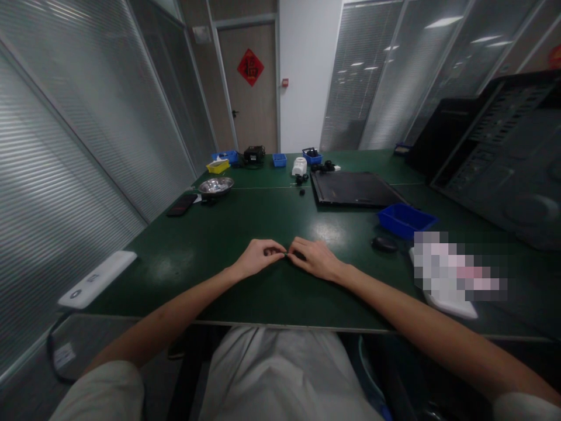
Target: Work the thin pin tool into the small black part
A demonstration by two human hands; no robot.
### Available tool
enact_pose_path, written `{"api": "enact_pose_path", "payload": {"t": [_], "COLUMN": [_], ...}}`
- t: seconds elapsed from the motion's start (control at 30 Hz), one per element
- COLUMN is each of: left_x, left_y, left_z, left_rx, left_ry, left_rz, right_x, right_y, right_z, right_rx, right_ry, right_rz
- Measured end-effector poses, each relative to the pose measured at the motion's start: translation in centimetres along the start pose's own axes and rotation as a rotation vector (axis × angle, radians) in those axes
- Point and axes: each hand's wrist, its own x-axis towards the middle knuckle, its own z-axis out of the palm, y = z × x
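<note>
Both hands meet over the green table [210,292], near its front edge. My left hand [262,256] is closed in a pinch, thumb against forefinger, its tips pointing right. Facing it, my right hand [316,257] pinches too, its fingertips pointing left. Only a narrow gap parts the two sets of fingertips. Whatever sits between them is tiny and mostly hidden, too small to name. To the right of my right hand lies a black computer mouse [384,244].
A blue tray [407,221], a flat black panel [357,189] and a large dark computer case [504,158] stand right. At left are a white power strip [99,279], a phone [182,204] and a metal bowl [216,186]. Small bins [279,160] line the back.
</note>
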Motion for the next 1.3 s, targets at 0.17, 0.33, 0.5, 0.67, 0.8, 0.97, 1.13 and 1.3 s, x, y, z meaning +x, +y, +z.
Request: {"api": "enact_pose_path", "payload": {"t": [0.17,0.33,0.5,0.67,0.8,0.97,1.13,1.3], "left_x": [0.6,1.4,0.8,-0.2,-0.3,-0.2,0.0,-0.2], "left_y": [-0.8,-2.3,-1.9,-0.2,0.2,-0.1,-0.8,-5.1], "left_z": [-0.3,-0.8,-0.9,-0.3,-0.2,-0.4,-0.4,-6.6], "left_rx": [0.029,0.163,0.201,0.24,0.301,0.314,0.336,0.439], "left_ry": [0.068,0.074,0.064,0.042,0.024,0.042,-0.042,-0.008], "left_rz": [-0.015,0.026,0.069,0.143,0.139,0.147,0.146,0.011], "right_x": [0.1,0.0,0.0,-0.1,-0.2,-0.2,-0.2,-0.3], "right_y": [-0.1,0.1,0.2,0.8,1.3,1.4,1.3,1.3], "right_z": [-0.1,0.0,-0.2,-0.5,-0.5,-0.3,-0.6,-0.9], "right_rx": [-0.008,0.015,0.061,0.07,0.079,0.067,0.06,0.07], "right_ry": [-0.01,0.002,0.04,0.1,0.118,0.117,0.104,0.105], "right_rz": [0.006,0.023,0.045,0.069,0.081,0.083,0.084,0.082]}}
